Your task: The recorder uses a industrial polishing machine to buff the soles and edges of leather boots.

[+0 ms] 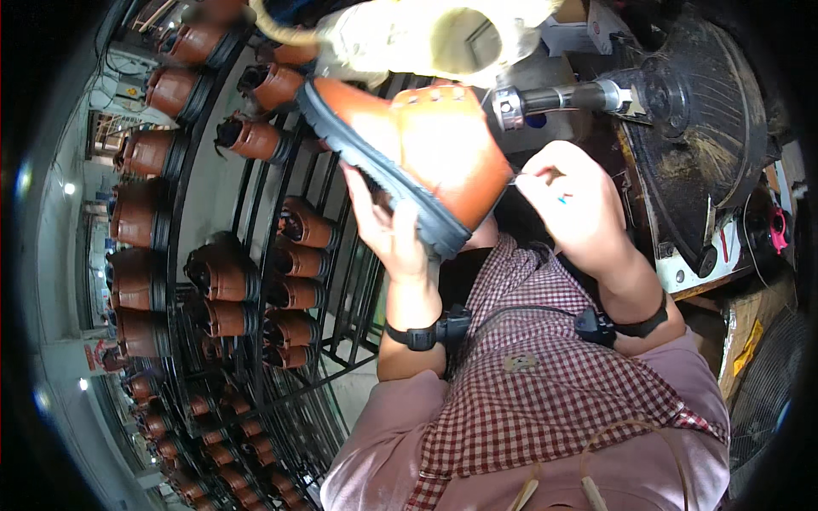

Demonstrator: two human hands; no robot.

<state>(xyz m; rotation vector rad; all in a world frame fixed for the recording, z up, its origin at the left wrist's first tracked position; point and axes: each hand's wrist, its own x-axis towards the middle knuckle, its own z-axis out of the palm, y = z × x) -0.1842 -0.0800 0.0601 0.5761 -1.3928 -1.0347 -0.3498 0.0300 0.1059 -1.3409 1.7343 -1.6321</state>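
An orange-brown leather boot point(447, 140) with a thick black lugged sole is held up in front of me, toe toward the upper left. My left hand point(388, 226) grips it from below, fingers and thumb against the sole. Beside the boot's heel end, my right hand point(575, 196) is closed in a pinch. A thin dark bit shows at its fingertips, too small to name, and a small blue spot shows by the curled fingers. Just beyond the boot, a metal machine arm point(558, 100) points toward its upper edge.
Black metal racks point(175, 247) on the left hold many brown boots point(141, 213). Above the boot is a bright, glaring lamp-like fixture point(417, 43). A dark dusty machine point(707, 111) stands at the right, with a pink ring-shaped part point(779, 230) and a fan grille point(771, 396) nearby.
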